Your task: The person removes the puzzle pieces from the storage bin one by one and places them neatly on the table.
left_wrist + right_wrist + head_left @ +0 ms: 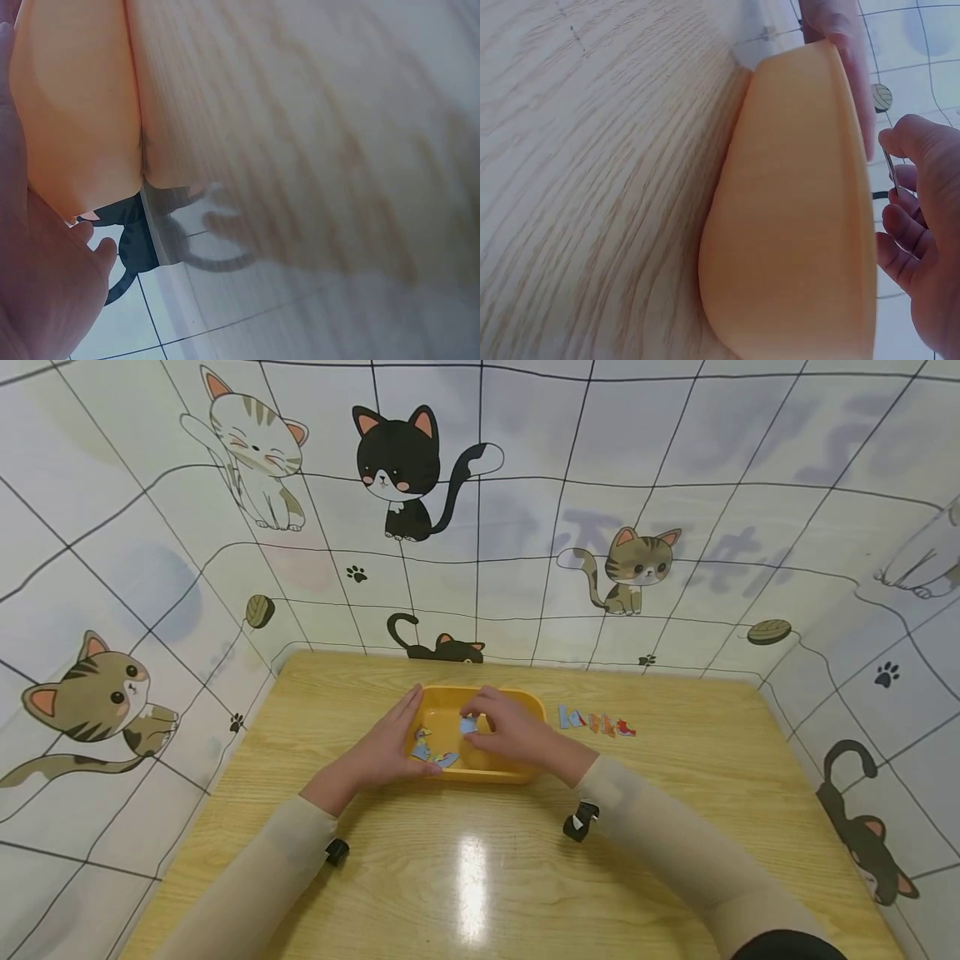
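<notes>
A yellow plastic tray sits on the wooden table. My right hand is over its middle, pinching a light blue puzzle piece between thumb and fingers. The right wrist view shows that piece edge-on as a thin strip above the rim. At the tray's left end my left hand rests against the wall, fingers extended along it and thumb at the near rim. Several blue and yellow puzzle pieces lie inside near the left hand. In the left wrist view the tray's outer wall stands beside the palm.
Right of the tray, several blue, orange and red puzzle pieces lie in a row on the table. A cloth printed with cats and grid lines hangs behind the table and along its sides.
</notes>
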A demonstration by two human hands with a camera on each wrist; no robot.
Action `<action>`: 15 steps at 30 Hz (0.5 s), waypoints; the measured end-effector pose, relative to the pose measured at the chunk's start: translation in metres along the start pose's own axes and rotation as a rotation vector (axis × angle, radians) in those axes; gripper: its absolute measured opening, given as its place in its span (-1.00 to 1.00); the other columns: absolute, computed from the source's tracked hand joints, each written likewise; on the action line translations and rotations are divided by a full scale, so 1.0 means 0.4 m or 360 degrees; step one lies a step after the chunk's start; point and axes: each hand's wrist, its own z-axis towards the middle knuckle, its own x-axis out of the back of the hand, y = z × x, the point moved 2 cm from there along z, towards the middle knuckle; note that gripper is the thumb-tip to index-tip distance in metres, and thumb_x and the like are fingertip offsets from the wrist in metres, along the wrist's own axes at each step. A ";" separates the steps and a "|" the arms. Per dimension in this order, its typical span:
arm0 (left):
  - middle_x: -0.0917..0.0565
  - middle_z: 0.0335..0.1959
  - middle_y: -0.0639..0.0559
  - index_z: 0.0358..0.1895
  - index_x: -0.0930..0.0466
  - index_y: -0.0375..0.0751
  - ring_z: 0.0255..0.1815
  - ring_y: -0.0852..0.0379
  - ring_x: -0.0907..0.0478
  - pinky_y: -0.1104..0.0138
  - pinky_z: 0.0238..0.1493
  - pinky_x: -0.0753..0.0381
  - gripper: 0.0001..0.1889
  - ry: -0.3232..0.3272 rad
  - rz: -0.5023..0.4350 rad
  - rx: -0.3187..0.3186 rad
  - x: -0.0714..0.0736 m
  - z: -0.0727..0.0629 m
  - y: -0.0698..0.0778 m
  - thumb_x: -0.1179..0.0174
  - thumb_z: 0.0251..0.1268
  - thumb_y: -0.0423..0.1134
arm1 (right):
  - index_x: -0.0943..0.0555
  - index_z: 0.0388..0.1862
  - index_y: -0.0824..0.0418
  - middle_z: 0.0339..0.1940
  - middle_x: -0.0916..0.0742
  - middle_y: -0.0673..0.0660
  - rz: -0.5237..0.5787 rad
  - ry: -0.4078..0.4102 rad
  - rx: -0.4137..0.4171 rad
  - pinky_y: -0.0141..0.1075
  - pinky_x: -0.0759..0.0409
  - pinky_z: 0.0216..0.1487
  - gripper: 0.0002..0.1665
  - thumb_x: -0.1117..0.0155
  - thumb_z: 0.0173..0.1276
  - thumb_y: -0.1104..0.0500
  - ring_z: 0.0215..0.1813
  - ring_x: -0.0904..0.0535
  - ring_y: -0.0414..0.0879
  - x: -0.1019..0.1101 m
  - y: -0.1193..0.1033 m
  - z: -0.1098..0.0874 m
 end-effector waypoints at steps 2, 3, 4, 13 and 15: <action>0.22 0.88 -0.12 0.85 0.29 -0.24 0.86 -0.17 0.17 -0.16 0.75 -0.06 0.57 0.0002 0.0005 0.0000 0.000 0.000 0.001 -0.56 0.06 0.53 | -0.72 0.26 0.26 0.05 -0.65 0.05 0.0009 0.0016 -0.0003 -0.27 -0.59 -0.23 -0.58 -0.51 0.53 0.12 -0.29 -0.49 -0.15 0.011 0.004 -0.012; 0.22 0.88 -0.11 0.85 0.30 -0.22 0.86 -0.16 0.17 -0.15 0.75 -0.06 0.57 0.0001 0.0007 0.0004 -0.001 0.000 0.001 -0.56 0.06 0.54 | -0.72 0.26 0.27 0.04 -0.65 0.05 0.0003 0.0026 -0.0005 -0.26 -0.59 -0.23 -0.58 -0.51 0.53 0.12 -0.28 -0.49 -0.14 0.016 0.006 -0.017; 0.22 0.88 -0.11 0.85 0.29 -0.23 0.86 -0.17 0.17 -0.15 0.75 -0.06 0.58 0.0004 0.0008 0.0001 0.000 0.000 0.001 -0.56 0.06 0.54 | -0.73 0.27 0.27 0.04 -0.65 0.05 -0.0005 0.0036 -0.0006 -0.26 -0.59 -0.23 -0.58 -0.51 0.53 0.12 -0.28 -0.49 -0.14 0.021 0.008 -0.022; 0.23 0.88 -0.12 0.84 0.29 -0.27 0.86 -0.19 0.18 -0.17 0.75 -0.05 0.58 0.0000 0.0021 -0.0007 -0.001 0.000 0.000 -0.57 0.06 0.51 | -0.75 0.24 0.21 0.03 -0.66 0.00 0.0001 0.0110 -0.0030 -0.25 -0.54 -0.30 -0.61 -0.54 0.51 0.16 -0.28 -0.48 -0.11 0.070 0.034 -0.079; 0.23 0.88 -0.16 0.84 0.29 -0.28 0.86 -0.20 0.18 -0.18 0.75 -0.06 0.58 -0.0001 0.0024 -0.0008 -0.001 0.000 0.000 -0.58 0.07 0.50 | -0.75 0.25 0.20 0.03 -0.66 -0.01 0.0011 0.0114 -0.0045 -0.23 -0.53 -0.29 -0.61 -0.53 0.51 0.16 -0.27 -0.48 -0.09 0.082 0.042 -0.093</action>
